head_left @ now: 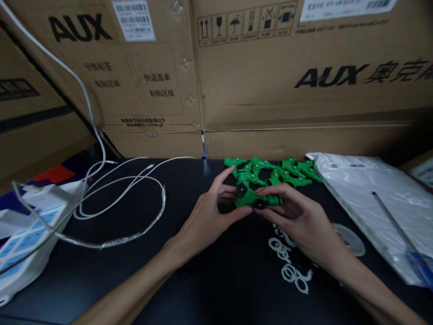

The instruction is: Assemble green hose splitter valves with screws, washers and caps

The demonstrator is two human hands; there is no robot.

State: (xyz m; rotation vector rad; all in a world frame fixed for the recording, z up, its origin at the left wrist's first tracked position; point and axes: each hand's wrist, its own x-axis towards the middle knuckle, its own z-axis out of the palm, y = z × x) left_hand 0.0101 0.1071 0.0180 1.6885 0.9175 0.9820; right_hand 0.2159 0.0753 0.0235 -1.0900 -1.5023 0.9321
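Note:
Between both hands is a green plastic Y-shaped hose splitter (248, 197) with black valve knobs, lifted above the dark table. My left hand (216, 203) closes on its left side, thumb below and index finger raised along the upper branch. With thumb and fingers, my right hand (294, 207) grips its right branch. Just behind lies a pile of similar green splitters (287, 174). White ring washers (288, 272) are scattered on the table below my right hand, partly covered by it. Some small black pieces near them are too dark to make out.
A white plastic package (365, 194) lies at right with a pen (394, 219) on it. Partly behind my right forearm is a round clear disc (353, 239). At left are a power strip (43, 234) and looped white cables (135, 178). Cardboard boxes (243, 90) wall the back.

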